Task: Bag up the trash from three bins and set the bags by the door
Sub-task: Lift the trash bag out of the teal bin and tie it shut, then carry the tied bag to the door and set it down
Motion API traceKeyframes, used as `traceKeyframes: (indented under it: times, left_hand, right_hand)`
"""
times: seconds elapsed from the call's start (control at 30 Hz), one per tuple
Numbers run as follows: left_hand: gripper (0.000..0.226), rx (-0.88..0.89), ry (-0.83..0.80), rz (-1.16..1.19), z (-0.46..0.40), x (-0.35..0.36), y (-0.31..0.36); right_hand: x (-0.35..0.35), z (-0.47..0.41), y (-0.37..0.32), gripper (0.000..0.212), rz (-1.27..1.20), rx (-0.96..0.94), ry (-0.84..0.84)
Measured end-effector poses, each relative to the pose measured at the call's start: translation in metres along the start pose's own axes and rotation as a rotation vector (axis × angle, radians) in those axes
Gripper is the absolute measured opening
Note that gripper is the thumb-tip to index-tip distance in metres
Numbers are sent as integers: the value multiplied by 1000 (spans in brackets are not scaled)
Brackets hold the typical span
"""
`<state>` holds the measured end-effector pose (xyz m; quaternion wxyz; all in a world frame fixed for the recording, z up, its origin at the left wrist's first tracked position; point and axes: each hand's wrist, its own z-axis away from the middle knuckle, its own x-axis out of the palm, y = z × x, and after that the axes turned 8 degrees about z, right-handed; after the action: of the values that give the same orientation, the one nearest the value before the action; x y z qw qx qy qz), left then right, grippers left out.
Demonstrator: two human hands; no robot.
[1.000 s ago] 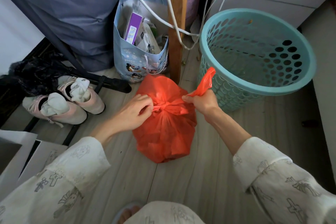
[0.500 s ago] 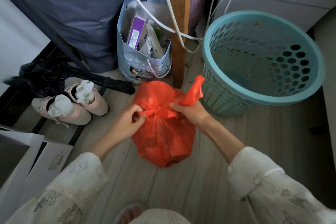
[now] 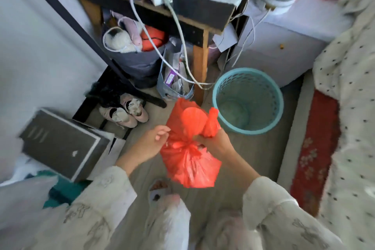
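At the far left a dark flat box [image 3: 60, 144] with pale edges lies tilted on the floor, its near corner just beside the left sleeve [image 3: 105, 195]; behind it a pair of pink shoes [image 3: 125, 112] stands against a black metal frame [image 3: 89, 105], so that side is crowded. The left hand [image 3: 151, 144] sits at the left flank of the orange trash bag [image 3: 189, 166]; its fingers [image 3: 162, 134] are curled loosely with the tips close together against the plastic, and whether they actually pinch it I cannot tell. The bag is thin, glossy, translucent orange plastic, gathered into a tight knot at mid-height; below the knot it bulges full and rounded, above it two loose flaps stand up. It hangs in front of the person, above the grey wood floor [image 3: 253, 148], between the two hands; whether its bottom touches the floor is unclear. A slippered foot [image 3: 160, 187] shows just below it. The right hand [image 3: 213, 143] is clamped on the gathered neck beside the knot, fingers wrapped together around the plastic; one flap rises from this grip. Just right of the bag stands the teal perforated bin [image 3: 248, 101], upright and close to the upper flap; a wooden table leg [image 3: 199, 71] and white cables [image 3: 178, 50] hang close behind. Further right a strip of open floor runs beside a red patterned rug [image 3: 316, 148]; a dotted cream bedspread [image 3: 349, 107] borders the right edge.
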<state>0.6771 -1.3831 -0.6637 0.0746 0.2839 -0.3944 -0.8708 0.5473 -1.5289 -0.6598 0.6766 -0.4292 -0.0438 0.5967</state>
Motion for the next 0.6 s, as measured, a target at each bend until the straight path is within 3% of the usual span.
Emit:
traceKeyframes:
  times: [0.1, 0.33, 0.6]
  left_hand:
    - [21, -7, 72, 60, 66, -34, 61]
    - [15, -1, 250, 353, 208, -76, 165]
    - [14, -41, 586, 572, 380, -52, 180]
  right_hand:
    - [-48, 69, -56, 29, 2, -34, -68]
    - [-115, 210, -147, 28, 270, -225, -255]
    - [-117, 329, -189, 17, 532, -480, -482]
